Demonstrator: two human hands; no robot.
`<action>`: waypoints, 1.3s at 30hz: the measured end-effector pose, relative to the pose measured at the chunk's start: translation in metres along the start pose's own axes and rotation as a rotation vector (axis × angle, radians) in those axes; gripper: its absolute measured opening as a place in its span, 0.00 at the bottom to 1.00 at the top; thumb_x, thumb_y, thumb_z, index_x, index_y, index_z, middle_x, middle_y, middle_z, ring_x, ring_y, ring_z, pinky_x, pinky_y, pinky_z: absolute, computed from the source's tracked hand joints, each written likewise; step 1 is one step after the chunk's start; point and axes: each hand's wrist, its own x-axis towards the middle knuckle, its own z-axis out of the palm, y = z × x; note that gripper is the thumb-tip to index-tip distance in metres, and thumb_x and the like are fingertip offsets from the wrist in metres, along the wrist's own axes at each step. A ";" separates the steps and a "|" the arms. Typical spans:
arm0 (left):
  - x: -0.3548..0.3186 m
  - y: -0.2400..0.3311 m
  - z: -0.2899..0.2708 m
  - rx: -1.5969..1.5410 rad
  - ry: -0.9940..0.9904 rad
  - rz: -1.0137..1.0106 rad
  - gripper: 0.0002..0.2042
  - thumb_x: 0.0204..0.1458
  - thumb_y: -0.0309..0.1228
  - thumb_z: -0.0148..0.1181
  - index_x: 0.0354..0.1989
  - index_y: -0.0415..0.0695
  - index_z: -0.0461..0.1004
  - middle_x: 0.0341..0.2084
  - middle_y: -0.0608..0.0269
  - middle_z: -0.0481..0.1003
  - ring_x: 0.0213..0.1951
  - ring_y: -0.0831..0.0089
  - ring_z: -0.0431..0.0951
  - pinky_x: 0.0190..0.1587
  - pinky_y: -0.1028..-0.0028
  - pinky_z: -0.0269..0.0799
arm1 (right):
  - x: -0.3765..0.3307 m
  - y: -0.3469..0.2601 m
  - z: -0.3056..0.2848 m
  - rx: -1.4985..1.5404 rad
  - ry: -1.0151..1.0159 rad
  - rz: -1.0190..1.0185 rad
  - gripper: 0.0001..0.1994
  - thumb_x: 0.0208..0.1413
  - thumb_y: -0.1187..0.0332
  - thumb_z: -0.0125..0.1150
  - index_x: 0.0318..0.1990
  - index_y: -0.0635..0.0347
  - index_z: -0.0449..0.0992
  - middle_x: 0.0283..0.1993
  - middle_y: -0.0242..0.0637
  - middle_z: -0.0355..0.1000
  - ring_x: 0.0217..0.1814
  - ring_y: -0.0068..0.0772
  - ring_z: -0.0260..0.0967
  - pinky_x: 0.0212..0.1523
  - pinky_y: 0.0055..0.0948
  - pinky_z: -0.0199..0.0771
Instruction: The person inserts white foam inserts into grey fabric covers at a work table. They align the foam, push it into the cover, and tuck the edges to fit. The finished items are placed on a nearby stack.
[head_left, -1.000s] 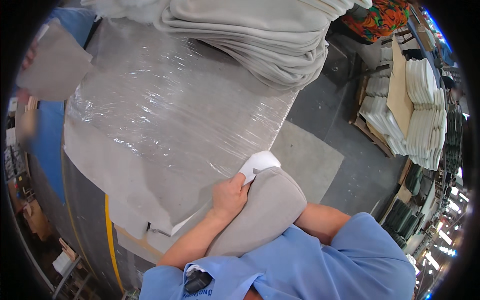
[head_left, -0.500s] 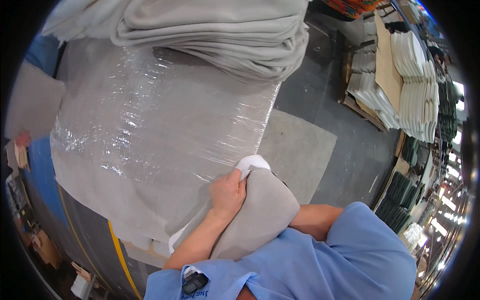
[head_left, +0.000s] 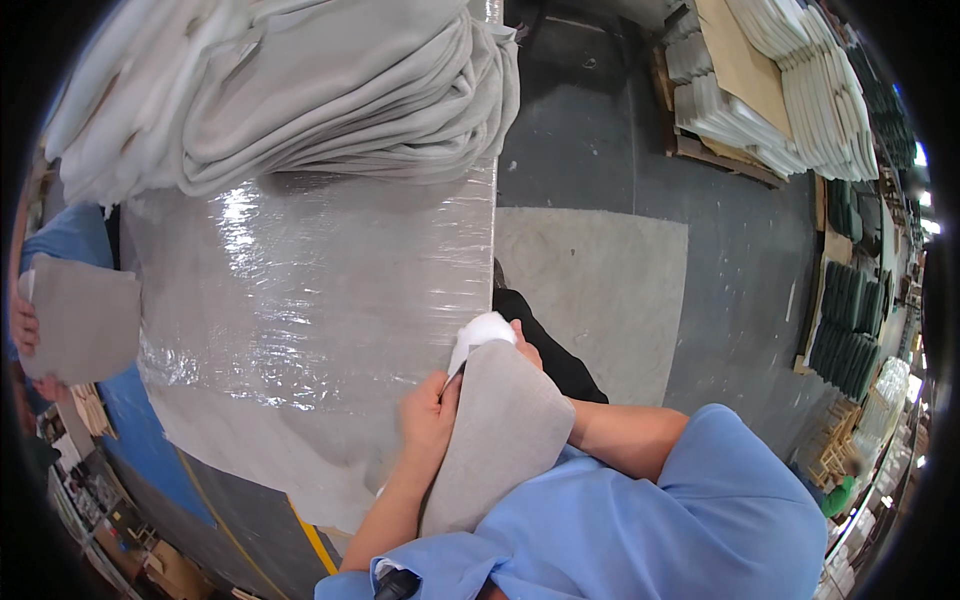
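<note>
Against my front I hold a grey fabric cushion cover, its far end open around soft white padding. My left hand is closed, pinching the left edge of the cover's opening between thumb and fingers. At the far right side of the opening, my right hand grips the cover's edge next to the padding; most of this hand is hidden behind the fabric. Both hands are near the right edge of a table covered in grey cloth and shiny clear film.
A thick pile of folded grey covers lies on the table's far end. At the left, a co-worker's hands hold a grey fabric piece. Stacked white pads stand on a pallet at the far right, with dark green stacks nearer.
My view has swung, moving the table leftward in the picture. My right hand, hidden before, now shows at the cover's far edge. More of the white padding shows in the opening.
</note>
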 end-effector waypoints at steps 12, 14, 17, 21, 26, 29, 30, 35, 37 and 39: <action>0.022 -0.001 0.026 0.176 0.159 0.180 0.16 0.65 0.35 0.63 0.26 0.41 0.72 0.19 0.45 0.71 0.21 0.46 0.71 0.25 0.57 0.65 | -0.011 0.045 -0.003 -0.161 0.092 -0.299 0.30 0.76 0.45 0.39 0.53 0.65 0.77 0.47 0.52 0.79 0.50 0.54 0.77 0.52 0.45 0.77; 0.028 0.005 0.026 0.147 0.146 0.204 0.15 0.65 0.34 0.63 0.26 0.40 0.73 0.18 0.46 0.71 0.20 0.48 0.69 0.25 0.59 0.65 | -0.009 0.050 0.000 -0.211 0.147 -0.377 0.29 0.76 0.46 0.38 0.53 0.65 0.76 0.47 0.53 0.79 0.50 0.56 0.76 0.52 0.46 0.76; 0.037 0.010 0.028 0.174 0.085 0.203 0.15 0.66 0.33 0.62 0.27 0.39 0.73 0.17 0.49 0.69 0.18 0.58 0.65 0.24 0.63 0.64 | -0.006 0.056 0.006 -0.258 0.242 -0.475 0.28 0.76 0.47 0.38 0.53 0.66 0.76 0.47 0.55 0.78 0.50 0.59 0.76 0.52 0.47 0.75; 0.043 0.003 0.034 0.114 0.070 0.205 0.14 0.67 0.31 0.60 0.28 0.39 0.72 0.16 0.53 0.66 0.20 0.70 0.61 0.25 0.67 0.62 | 0.001 0.061 0.012 -0.268 0.349 -0.563 0.27 0.77 0.49 0.38 0.52 0.66 0.76 0.47 0.57 0.78 0.51 0.63 0.75 0.52 0.49 0.74; 0.035 -0.009 0.025 0.100 0.058 0.195 0.12 0.67 0.31 0.60 0.31 0.39 0.74 0.18 0.56 0.69 0.21 0.72 0.63 0.26 0.69 0.64 | 0.003 0.063 0.013 -0.221 0.336 -0.544 0.23 0.76 0.52 0.40 0.52 0.64 0.74 0.46 0.58 0.77 0.50 0.66 0.74 0.52 0.50 0.73; 0.028 -0.014 0.023 0.180 0.103 0.268 0.10 0.66 0.31 0.61 0.33 0.40 0.77 0.19 0.56 0.71 0.21 0.69 0.66 0.28 0.69 0.66 | 0.001 0.054 0.003 -0.248 0.289 -0.506 0.19 0.75 0.53 0.46 0.51 0.61 0.73 0.42 0.52 0.78 0.47 0.58 0.77 0.49 0.46 0.75; 0.027 -0.012 0.022 0.182 0.106 0.302 0.08 0.65 0.31 0.62 0.34 0.40 0.77 0.20 0.56 0.71 0.22 0.67 0.68 0.28 0.68 0.68 | -0.001 0.047 -0.004 -0.254 0.273 -0.493 0.17 0.74 0.54 0.49 0.51 0.60 0.73 0.41 0.50 0.78 0.45 0.54 0.78 0.48 0.45 0.75; 0.020 -0.005 0.024 0.220 0.170 0.464 0.04 0.61 0.29 0.64 0.36 0.43 0.80 0.24 0.54 0.73 0.26 0.58 0.75 0.30 0.64 0.70 | -0.004 -0.039 -0.049 -0.394 0.069 -0.637 0.13 0.68 0.60 0.61 0.47 0.61 0.79 0.37 0.40 0.80 0.37 0.32 0.77 0.43 0.33 0.76; 0.017 -0.003 0.023 0.262 0.187 0.508 0.03 0.59 0.28 0.65 0.37 0.44 0.81 0.25 0.55 0.73 0.27 0.56 0.75 0.30 0.62 0.70 | -0.011 -0.078 -0.046 -0.550 -0.154 -0.636 0.12 0.66 0.61 0.63 0.45 0.62 0.82 0.37 0.40 0.81 0.37 0.31 0.77 0.43 0.32 0.76; 0.015 0.002 0.022 0.294 0.208 0.535 0.03 0.58 0.28 0.67 0.37 0.45 0.82 0.25 0.56 0.72 0.27 0.56 0.75 0.30 0.61 0.70 | -0.015 -0.107 -0.037 -0.739 -0.383 -0.652 0.12 0.64 0.62 0.64 0.44 0.62 0.83 0.36 0.39 0.82 0.37 0.31 0.77 0.43 0.32 0.76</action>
